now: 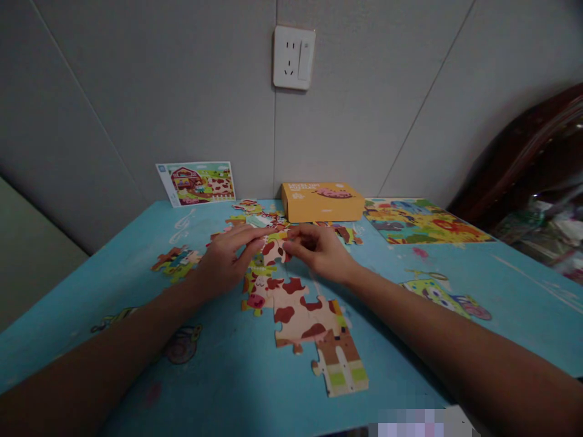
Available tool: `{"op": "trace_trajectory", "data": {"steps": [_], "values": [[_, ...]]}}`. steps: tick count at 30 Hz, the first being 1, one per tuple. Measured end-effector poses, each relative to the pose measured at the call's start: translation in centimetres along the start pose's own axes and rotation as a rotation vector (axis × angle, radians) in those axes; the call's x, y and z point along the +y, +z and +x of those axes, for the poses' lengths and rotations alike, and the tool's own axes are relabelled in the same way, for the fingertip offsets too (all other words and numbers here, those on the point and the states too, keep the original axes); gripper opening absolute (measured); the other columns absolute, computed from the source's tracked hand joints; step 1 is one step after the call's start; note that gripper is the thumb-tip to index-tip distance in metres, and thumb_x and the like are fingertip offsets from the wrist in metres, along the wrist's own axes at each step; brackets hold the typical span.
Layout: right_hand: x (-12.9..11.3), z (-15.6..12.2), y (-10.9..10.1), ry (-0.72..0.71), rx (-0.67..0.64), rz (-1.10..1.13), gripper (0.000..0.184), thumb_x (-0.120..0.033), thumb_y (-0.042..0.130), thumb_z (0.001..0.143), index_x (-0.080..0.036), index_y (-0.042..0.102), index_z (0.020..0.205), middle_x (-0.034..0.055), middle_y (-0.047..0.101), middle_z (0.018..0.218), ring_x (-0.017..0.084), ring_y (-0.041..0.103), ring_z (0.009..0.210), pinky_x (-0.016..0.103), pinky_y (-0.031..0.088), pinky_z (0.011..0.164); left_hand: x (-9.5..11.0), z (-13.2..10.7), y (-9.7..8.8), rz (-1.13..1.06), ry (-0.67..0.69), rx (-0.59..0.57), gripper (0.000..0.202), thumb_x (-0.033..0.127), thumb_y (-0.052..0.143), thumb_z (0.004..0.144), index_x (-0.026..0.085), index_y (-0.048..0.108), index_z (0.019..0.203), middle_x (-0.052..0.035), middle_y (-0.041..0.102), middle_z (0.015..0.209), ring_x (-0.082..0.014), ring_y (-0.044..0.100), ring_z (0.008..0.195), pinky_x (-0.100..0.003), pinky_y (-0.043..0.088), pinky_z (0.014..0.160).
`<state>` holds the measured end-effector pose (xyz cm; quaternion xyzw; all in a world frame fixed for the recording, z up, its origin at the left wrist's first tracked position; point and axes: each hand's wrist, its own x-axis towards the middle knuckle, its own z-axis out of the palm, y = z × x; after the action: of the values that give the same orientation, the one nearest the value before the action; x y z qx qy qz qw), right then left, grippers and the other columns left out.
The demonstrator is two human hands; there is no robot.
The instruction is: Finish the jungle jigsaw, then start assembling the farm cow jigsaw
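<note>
Between my two hands is a puzzle piece (pixel 274 250), cream with brown patches, raised a little above the table. My right hand (pixel 325 250) pinches its right edge between thumb and fingers. At its upper left, the fingertips and thumb of my left hand (pixel 230 255) close on the same piece. Closer to me lies a joined section of cow puzzle (pixel 303 312), its cow head (pixel 259 291) on the left and a white fence piece (pixel 341 364) at its lower right. Several loose pieces behind my hands are partly hidden.
A farm picture card (pixel 200 183) leans on the wall at the back left. Beside it stands an orange puzzle box (pixel 323 203). More joined pieces (pixel 177 261) lie left of my left hand. An animal puzzle (pixel 426 221) lies at the back right of the blue table (pixel 218 382).
</note>
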<state>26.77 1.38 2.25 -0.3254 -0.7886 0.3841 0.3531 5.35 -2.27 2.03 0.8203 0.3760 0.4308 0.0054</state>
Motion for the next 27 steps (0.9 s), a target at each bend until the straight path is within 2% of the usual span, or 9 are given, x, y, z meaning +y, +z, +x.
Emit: {"op": "trace_trajectory", "data": {"steps": [2,6,10,13,19,21,24,27], "values": [[0.2,0.0,0.0,0.0,0.019,-0.003,0.025,-0.037,0.062,0.085,-0.016,0.061,0.097,0.0035,0.07,0.07,0.014,0.061,0.06,0.027,0.046,0.059,0.1,0.0,0.0,-0.01,-0.018,-0.033,0.028,0.024,0.049,0.095,0.017,0.07,0.112,-0.0071,0.074,0.104,-0.0195,0.068,0.096,-0.031,0.051,0.088],[0.5,-0.1,0.2,0.007,-0.015,-0.044,0.019,-0.036,0.06,0.087,-0.018,0.058,0.081,0.0042,0.07,0.071,0.014,0.061,0.062,0.027,0.044,0.059,-0.1,0.0,-0.1,-0.008,-0.053,-0.05,0.026,0.025,0.052,0.094,0.016,0.07,0.11,-0.0074,0.074,0.101,-0.0197,0.069,0.091,-0.031,0.052,0.084],[0.7,-0.1,0.1,0.017,-0.014,-0.063,0.017,-0.034,0.06,0.087,-0.019,0.057,0.08,0.0047,0.07,0.073,0.015,0.061,0.063,0.028,0.044,0.06,-0.7,-0.1,-0.1,0.021,-0.083,-0.053,0.023,0.028,0.057,0.092,0.015,0.071,0.105,-0.0064,0.074,0.095,-0.0182,0.068,0.083,-0.03,0.052,0.079],[0.9,0.0,0.1,0.035,0.017,-0.054,0.019,-0.035,0.059,0.087,-0.019,0.056,0.078,0.005,0.07,0.072,0.015,0.061,0.062,0.028,0.043,0.06,-1.1,-0.2,0.0,0.032,-0.087,-0.061,0.026,0.03,0.062,0.089,0.016,0.069,0.11,-0.0052,0.074,0.092,-0.0172,0.067,0.079,-0.03,0.052,0.076],[1.0,0.2,0.1,0.068,0.052,-0.076,0.021,-0.035,0.061,0.084,-0.018,0.056,0.073,0.0036,0.066,0.067,0.013,0.055,0.058,0.026,0.039,0.055,-1.3,-0.5,-0.1,0.074,-0.042,-0.078,0.029,0.029,0.064,0.087,0.018,0.069,0.113,-0.0088,0.074,0.106,-0.0229,0.067,0.098,-0.037,0.05,0.092],[1.0,0.1,0.1,0.054,0.044,-0.106,0.022,-0.034,0.059,0.086,-0.017,0.058,0.072,0.0027,0.064,0.064,0.012,0.052,0.056,0.025,0.035,0.054,-1.3,-0.5,-0.1,0.079,-0.033,-0.079,0.03,0.029,0.064,0.087,0.018,0.07,0.114,-0.0088,0.074,0.106,-0.0234,0.068,0.099,-0.038,0.05,0.094],[0.9,0.1,0.1,0.03,0.037,-0.184,0.028,-0.033,0.054,0.088,-0.016,0.061,0.068,0.0009,0.058,0.058,0.011,0.045,0.052,0.025,0.03,0.052,-1.3,-0.4,-0.2,0.069,-0.038,-0.06,0.032,0.029,0.065,0.086,0.015,0.069,0.115,-0.0084,0.075,0.099,-0.0215,0.069,0.09,-0.036,0.053,0.086],[0.9,0.1,0.1,0.006,0.036,-0.224,0.031,-0.031,0.052,0.089,-0.015,0.062,0.065,-0.0005,0.053,0.055,0.01,0.041,0.051,0.025,0.027,0.051,-1.4,-0.3,-0.2,0.08,-0.036,-0.04,0.028,0.031,0.067,0.085,0.016,0.073,0.108,-0.0073,0.076,0.093,-0.0209,0.069,0.083,-0.035,0.054,0.08]]}}
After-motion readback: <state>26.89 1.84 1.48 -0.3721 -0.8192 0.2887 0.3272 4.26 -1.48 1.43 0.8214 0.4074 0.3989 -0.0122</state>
